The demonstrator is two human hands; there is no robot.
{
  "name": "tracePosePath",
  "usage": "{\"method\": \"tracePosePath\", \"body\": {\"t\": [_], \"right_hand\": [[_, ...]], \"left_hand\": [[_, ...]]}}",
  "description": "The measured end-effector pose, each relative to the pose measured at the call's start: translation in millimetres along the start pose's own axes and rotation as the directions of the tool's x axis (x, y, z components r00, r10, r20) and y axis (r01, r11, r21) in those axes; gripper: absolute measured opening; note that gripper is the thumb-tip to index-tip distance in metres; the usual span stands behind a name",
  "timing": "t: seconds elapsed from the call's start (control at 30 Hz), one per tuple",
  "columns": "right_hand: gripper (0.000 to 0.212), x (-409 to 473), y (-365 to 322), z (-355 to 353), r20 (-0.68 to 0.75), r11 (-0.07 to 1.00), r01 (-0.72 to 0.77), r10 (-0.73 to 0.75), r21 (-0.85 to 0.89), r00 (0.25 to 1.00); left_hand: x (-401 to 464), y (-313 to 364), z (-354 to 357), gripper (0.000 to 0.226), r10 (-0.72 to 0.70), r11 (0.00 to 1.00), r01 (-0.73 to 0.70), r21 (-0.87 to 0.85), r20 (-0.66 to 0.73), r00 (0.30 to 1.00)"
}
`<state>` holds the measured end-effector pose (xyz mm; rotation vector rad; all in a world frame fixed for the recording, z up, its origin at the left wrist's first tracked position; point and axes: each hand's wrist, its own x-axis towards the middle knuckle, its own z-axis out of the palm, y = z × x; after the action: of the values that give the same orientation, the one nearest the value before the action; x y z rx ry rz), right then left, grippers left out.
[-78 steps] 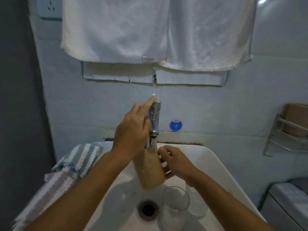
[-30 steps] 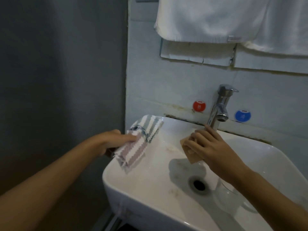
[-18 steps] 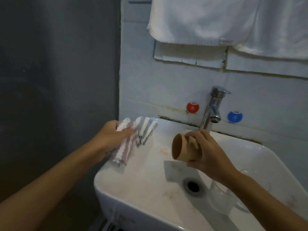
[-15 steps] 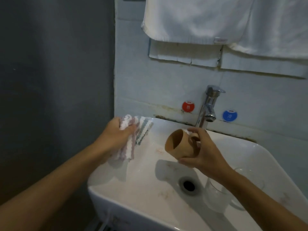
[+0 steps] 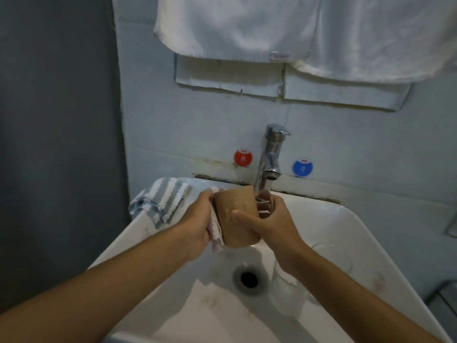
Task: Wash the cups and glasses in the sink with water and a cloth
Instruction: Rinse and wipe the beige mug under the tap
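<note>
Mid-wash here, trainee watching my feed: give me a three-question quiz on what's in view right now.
1. True or false: the right hand holds the brown cup under the tap.
2. What does the left hand press against the cup?
A. a sponge
B. the striped cloth
C. a brush
3. Fill in: a clear glass stands in the sink to the ____ of the drain.

Key: 1 true; 2 B; 3 right.
</note>
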<state>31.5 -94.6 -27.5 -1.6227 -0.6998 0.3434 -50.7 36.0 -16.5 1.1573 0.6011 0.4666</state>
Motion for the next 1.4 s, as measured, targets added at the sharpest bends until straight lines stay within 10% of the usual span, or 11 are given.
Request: {"method": "tracePosePath", "body": {"t": [0.53,1.2,1.4], "right_hand": [[0.083,4.8,6.6,3.0,-0.119,0.997,0.029,-0.038,-0.078,0.992],[0.077,5.5,16.3,2.1,-0.176,0.994,0.073,-0.086,-0.082,0.981],[0.086,4.1,13.1,1.1,-0.028,0.986,0.073,-0.078,-0.148,0.997]], "left_hand": [[-2.2,-25.2,2.5,0.071,0.037,0.999,-0.038,0.016,0.059,0.998],[-10.8,-32.4,8.8,0.054,0.142,0.966,-0.149,0.214,0.048,0.989],[5.5,-30.7,4.9,0.124,0.187,0.964,-0.175,0.2,-0.042,0.981]]}}
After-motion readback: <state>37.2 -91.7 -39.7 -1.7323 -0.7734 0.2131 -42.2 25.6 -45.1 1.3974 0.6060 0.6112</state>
